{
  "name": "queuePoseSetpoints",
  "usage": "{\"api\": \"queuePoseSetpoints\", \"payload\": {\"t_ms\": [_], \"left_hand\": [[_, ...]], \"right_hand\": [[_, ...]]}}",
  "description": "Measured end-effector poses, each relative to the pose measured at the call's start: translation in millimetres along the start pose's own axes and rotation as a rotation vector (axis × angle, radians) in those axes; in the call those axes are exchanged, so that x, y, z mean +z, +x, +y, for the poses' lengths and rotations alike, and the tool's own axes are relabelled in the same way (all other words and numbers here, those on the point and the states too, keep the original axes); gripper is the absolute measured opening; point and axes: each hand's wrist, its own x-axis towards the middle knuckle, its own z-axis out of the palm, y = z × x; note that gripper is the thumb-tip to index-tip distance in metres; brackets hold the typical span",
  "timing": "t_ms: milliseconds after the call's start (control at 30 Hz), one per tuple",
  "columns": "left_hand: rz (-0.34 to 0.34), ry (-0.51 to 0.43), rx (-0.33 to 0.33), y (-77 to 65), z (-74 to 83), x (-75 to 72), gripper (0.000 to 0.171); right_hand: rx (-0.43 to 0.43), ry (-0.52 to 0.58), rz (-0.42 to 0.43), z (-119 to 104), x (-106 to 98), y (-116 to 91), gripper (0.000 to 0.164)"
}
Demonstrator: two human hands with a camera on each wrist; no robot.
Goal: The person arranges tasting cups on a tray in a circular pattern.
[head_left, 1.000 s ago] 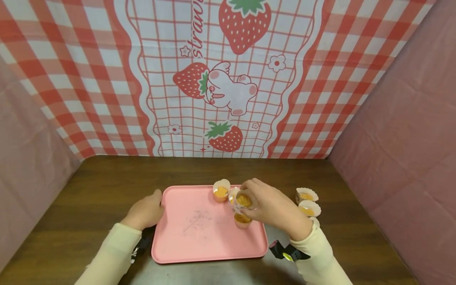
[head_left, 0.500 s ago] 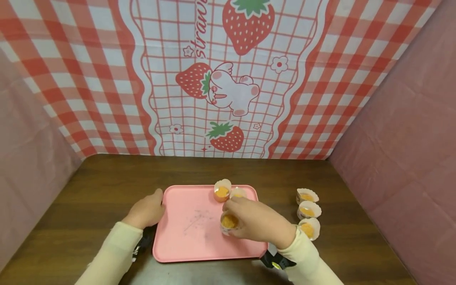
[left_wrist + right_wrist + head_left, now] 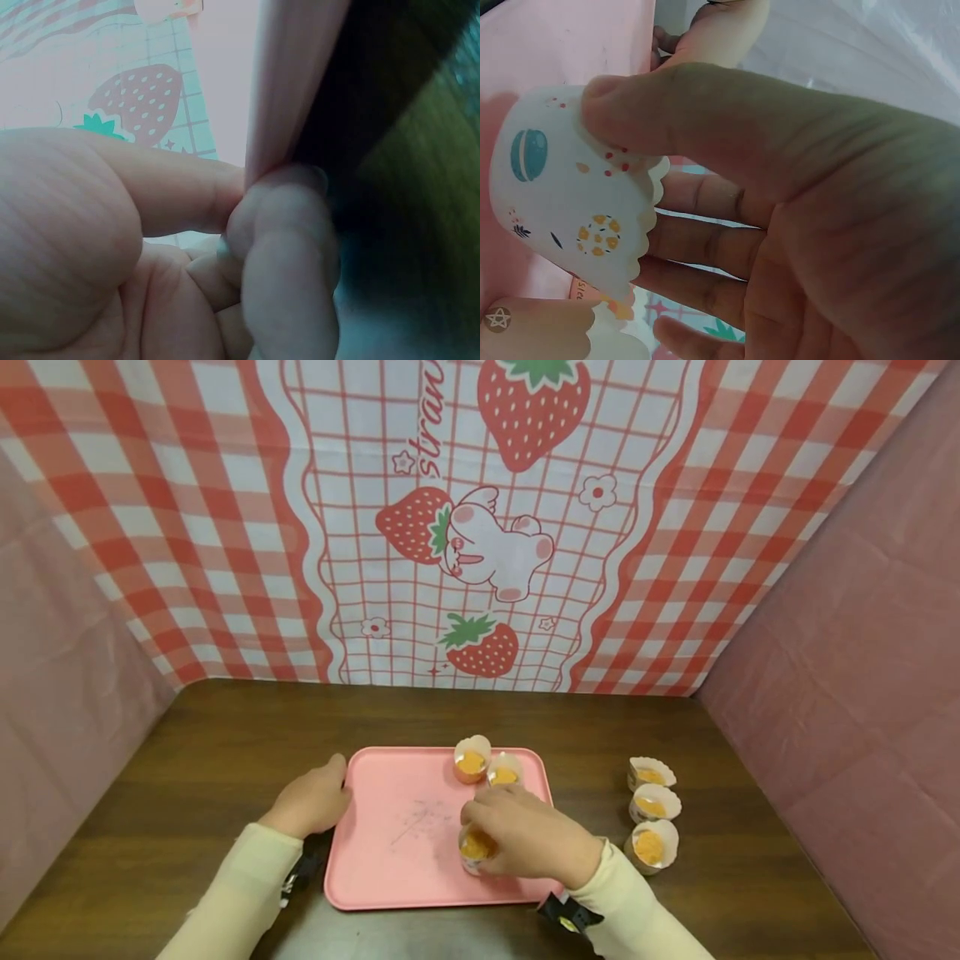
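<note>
My left hand [image 3: 311, 797] pinches the left rim of a pink tray [image 3: 397, 872] between thumb and fingers. In the left wrist view the tray's edge [image 3: 289, 97] stands between thumb and forefinger. My right hand [image 3: 528, 839] holds a scallop-edged paper cupcake cup [image 3: 562, 187] with yellow cake in it, low at the tray's right half. Its base is close to the tray; whether it rests there I cannot tell. Two more cupcakes, one at the back edge [image 3: 471, 763] and one beside it [image 3: 505, 769], stand on the tray. My right hand hides part of the tray.
Three cupcakes stand in a row on the brown table [image 3: 225, 735] right of the tray: a far one [image 3: 650, 773], a middle one [image 3: 654, 804] and a near one [image 3: 649, 847]. A strawberry-print cloth [image 3: 450, 652] hangs behind; pink cloth [image 3: 840, 635] lines the right side.
My right hand has brought its cupcake leftward, toward the near side and down to the tray. The left hand keeps its grip on the rim. The head view has shifted slightly.
</note>
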Motion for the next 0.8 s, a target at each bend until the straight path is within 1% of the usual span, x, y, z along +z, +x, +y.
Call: {"api": "queuePoseSetpoints", "payload": {"t_ms": [233, 433, 667, 800], "left_hand": [[-0.007, -0.008, -0.007, -1.0, 1.2, -1.4, 0.022], [-0.002, -0.007, -0.002, -1.3, 1.6, -2.0, 0.023], [-0.001, 0.0, -0.001, -0.9, 1.4, -1.8, 0.022], [-0.006, 0.002, -0.006, -0.9, 0.8, -1.1, 0.021]], "right_hand": [[0.039, -0.042, -0.033, -0.1, 5.7, 1.5, 0.038], [0.029, -0.063, -0.049, 1.2, 6.6, 1.2, 0.037], [0.047, -0.035, -0.068, 0.5, 4.3, -0.3, 0.038], [0.03, -0.025, -0.062, 0.9, 4.0, -1.5, 0.037]]}}
